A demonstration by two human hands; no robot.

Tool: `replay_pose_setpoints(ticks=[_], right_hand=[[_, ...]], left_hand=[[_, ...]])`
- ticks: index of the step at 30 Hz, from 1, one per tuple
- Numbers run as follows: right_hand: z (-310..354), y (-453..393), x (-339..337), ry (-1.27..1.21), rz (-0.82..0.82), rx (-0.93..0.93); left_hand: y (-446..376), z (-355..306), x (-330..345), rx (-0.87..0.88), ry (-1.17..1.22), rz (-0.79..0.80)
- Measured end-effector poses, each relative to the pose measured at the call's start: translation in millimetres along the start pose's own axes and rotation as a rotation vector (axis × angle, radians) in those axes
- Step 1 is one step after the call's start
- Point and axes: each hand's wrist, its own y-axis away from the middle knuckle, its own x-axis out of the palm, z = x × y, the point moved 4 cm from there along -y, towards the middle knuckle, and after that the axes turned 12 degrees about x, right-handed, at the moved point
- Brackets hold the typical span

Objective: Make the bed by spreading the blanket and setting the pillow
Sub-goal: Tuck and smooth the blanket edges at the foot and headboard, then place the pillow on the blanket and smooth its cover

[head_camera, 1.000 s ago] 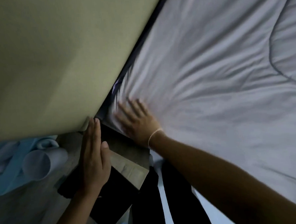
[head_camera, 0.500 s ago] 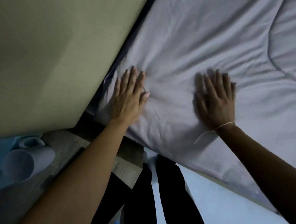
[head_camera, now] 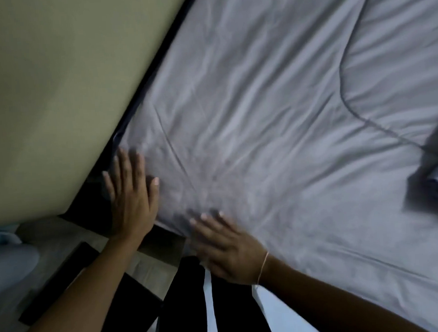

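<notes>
Now both flat, open hands, the left hand (head_camera: pixel 132 198) and the right hand (head_camera: pixel 227 249), have slid back to the bed's near corner, smoothing the gray blanket (head_camera: pixel 274 137) spread over it.

Home bedroom, dim light. Bed covered by wrinkled grey blanket (head_camera: pixel 274 127) spreading up and right from both hands; stitched seam curves across it far right of right hand (head_camera: pixel 227 249). Plain pale wall (head_camera: pixel 64 85) up-left of left hand (head_camera: pixel 132 195), meeting bed edge along dark gap. Wood-look floor (head_camera: pixel 54 238) below-left of left hand, pale blue items at frame's left edge, too blurred to identify.
</notes>
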Motion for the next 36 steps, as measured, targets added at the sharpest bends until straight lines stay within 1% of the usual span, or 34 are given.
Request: replay_pose_setpoints(ticks=[2, 5, 6, 7, 9, 10, 11, 13, 18, 20, 22, 24, 27, 30, 32, 34, 36], right_hand=[[-50.4, -10.3, -41.6, -0.042, -0.188, 0.168], [-167.0, -32.0, -105.5, 0.093, -0.457, 0.568], [-207.9, -37.2, -124.3, 0.129, -0.497, 0.710], [-247.0, -40.2, -139.3, 0.139, -0.486, 0.859], [-304.9, -38.7, -148.4, 0.110, -0.380, 1.130], [-317.8, -36.9, -143.6, 0.103, -0.319, 1.212], [-318.7, -37.5, -132.9, 0.110, -0.270, 1.238], [-292.6, -42.1, -108.4, 0.138, -0.218, 1.177], [-167.2, -29.5, -56.6, 0.151, -0.173, 0.827], [-118.3, -19.7, -36.1, 0.141, -0.135, 0.728], [-78.4, -13.0, -15.7, 0.145, -0.105, 0.683], [-49.8, -7.7, 1.7, 0.146, -0.092, 0.694], [-15.4, -0.5, 22.6, 0.173, -0.071, 0.661], [10.9, 12.9, 40.8, 0.227, 0.006, 0.486], [19.9, 19.9, 39.8, 0.222, 0.029, 0.360], [16.0, 21.4, 25.7, 0.170, -0.022, 0.320], [-3.3, 19.9, 5.5, 0.112, -0.131, 0.387]], left_hand=[[-23.4, -19.8, -10.8, 0.038, 0.015, -0.055], [-78.7, -52.2, -20.9, 0.206, 0.007, -0.088], [-97.8, -59.3, -21.2, 0.257, -0.008, -0.084], [-115.3, -63.0, -19.7, 0.292, -0.037, -0.072], [-140.0, -58.2, -12.2, 0.308, -0.079, -0.028], [-145.7, -52.3, -7.8, 0.302, -0.078, -0.014], [-146.7, -46.1, -3.4, 0.296, -0.070, -0.007], [-138.6, -37.8, 3.1, 0.282, -0.054, -0.011], [-89.8, -26.8, 7.3, 0.170, -0.045, -0.044], [-68.8, -20.0, 9.7, 0.137, -0.039, -0.034], [-48.9, -14.9, 13.2, 0.103, -0.021, -0.028], [-30.8, -12.5, 17.3, 0.060, -0.004, -0.022], [-3.6, -9.3, 21.5, -0.022, 0.010, -0.009], [25.7, -8.6, 22.3, -0.071, 0.058, 0.016], [41.5, -9.2, 18.8, -0.104, 0.081, 0.039], [45.9, -12.9, 11.2, -0.107, 0.078, 0.040], [38.1, -17.4, 4.5, -0.040, 0.058, 0.036]])
